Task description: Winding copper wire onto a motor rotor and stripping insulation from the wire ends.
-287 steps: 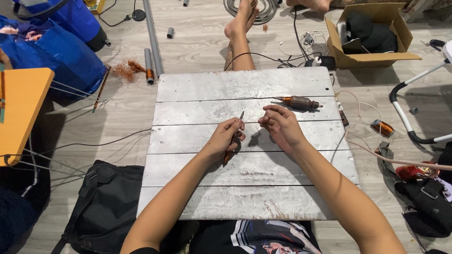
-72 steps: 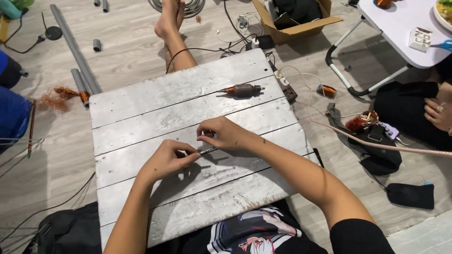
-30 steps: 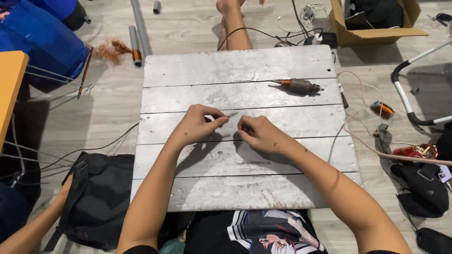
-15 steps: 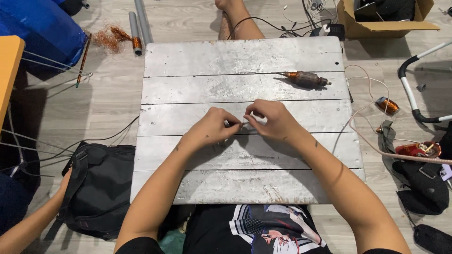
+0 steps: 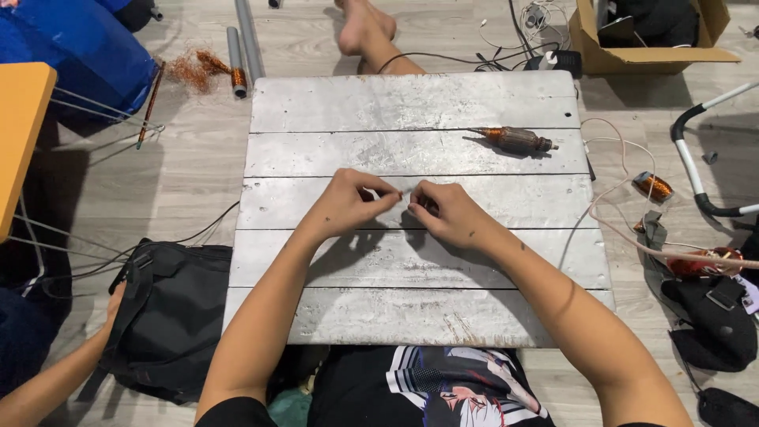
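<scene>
My left hand [image 5: 346,204] and my right hand [image 5: 444,213] meet over the middle of a whitewashed plank board [image 5: 411,103]. The fingertips of both hands pinch a small pale piece [image 5: 405,194] between them, just above the board. It is too small to tell what it is. A motor armature with copper windings [image 5: 518,140] lies on the board beyond my right hand, apart from both hands.
Another person's foot [image 5: 365,28] rests past the board's far edge, and another person's hand [image 5: 115,299] touches a black bag [image 5: 170,316] at lower left. A cardboard box [image 5: 648,35], copper coil [image 5: 653,187], metal pipes [image 5: 245,39] and cables lie around.
My hands were a little apart a second ago and have since closed in on each other, fingertips now touching around the small piece. The armature has not moved.
</scene>
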